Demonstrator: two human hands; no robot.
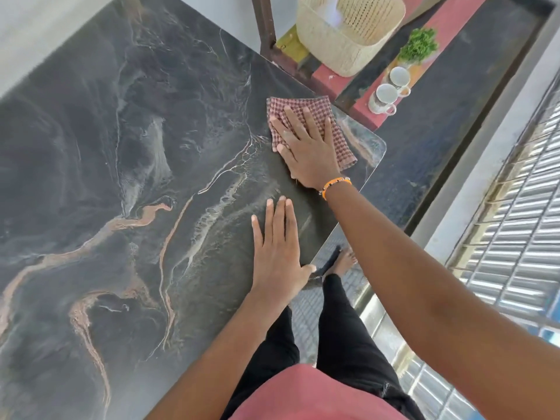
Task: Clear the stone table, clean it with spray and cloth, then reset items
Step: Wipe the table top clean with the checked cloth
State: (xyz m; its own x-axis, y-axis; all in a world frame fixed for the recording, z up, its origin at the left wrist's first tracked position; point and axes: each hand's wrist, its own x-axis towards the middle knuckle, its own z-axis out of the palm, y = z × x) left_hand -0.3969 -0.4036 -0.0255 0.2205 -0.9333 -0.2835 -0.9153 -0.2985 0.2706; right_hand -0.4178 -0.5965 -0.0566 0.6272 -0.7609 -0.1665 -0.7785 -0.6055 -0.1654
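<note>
While your right hand (306, 150) lies flat on the checked cloth (315, 125), with the fingers straight and spread, you press this cloth on the stone table (121, 177) near its corner, at about 1 o'clock in the view. The cloth is red and white, folded, and its far edge comes close to the table edge. On this wrist you wear an orange bracelet (335, 184).

Your left hand (277, 253) rests flat on the table too, at about 5 o'clock from the cloth, with the fingers straight and together and the thumb at the table edge. It holds nothing. The two hands are apart, and neither is curled around anything.

The dark table surface has pale and pink veins, and only the cloth and your hands lie on it.

Beyond the corner, at 1 o'clock, a lower bench (448, 19) carries the other things. A woven basket (342, 40) stands there, pale and open at the top; something white is inside, but I cannot tell what it is. To the right of the basket is a small green plant (419, 45). Just below the plant stand two white cups (391, 89), one beside the other, and both look empty inside.

At 5 o'clock, your black trousers (342, 328) and one bare foot (344, 262) are seen beside the table.
</note>
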